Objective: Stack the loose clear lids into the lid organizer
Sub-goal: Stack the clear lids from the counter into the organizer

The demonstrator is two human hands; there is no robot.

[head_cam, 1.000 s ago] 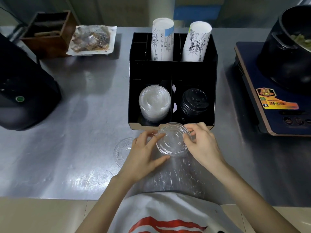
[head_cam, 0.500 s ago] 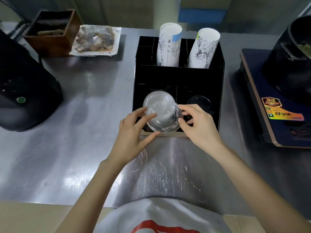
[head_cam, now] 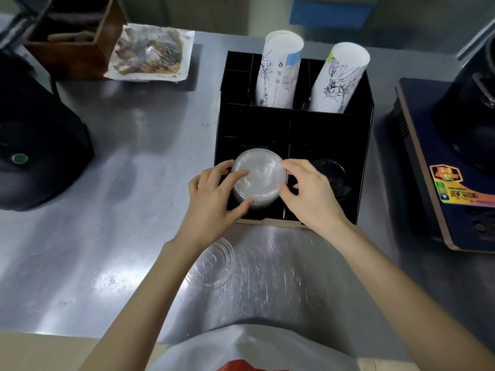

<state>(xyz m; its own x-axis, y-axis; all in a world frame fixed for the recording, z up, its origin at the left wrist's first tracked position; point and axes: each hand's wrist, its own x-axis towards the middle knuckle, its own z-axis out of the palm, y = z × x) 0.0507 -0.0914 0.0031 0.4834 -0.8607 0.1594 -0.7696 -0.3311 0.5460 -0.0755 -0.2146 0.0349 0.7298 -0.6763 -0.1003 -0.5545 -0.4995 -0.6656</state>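
Observation:
A black lid organizer stands on the steel counter. In its front left compartment rises a stack of clear lids. A clear lid sits on top of that stack, held from both sides: my left hand grips its left rim with a finger on top, my right hand pinches its right rim. A stack of black lids fills the front right compartment, partly hidden by my right hand. One loose clear lid lies flat on the counter beside my left forearm.
Two rolls of printed paper cups lean in the organizer's back compartments. An induction cooker with a black pot stands at the right. A black appliance, a brown box and a wrapped food tray are at the left.
Both hands carried the clear lid up from the counter edge, over the organizer's front wall, onto the clear stack. The camera view moved closer and shifted.

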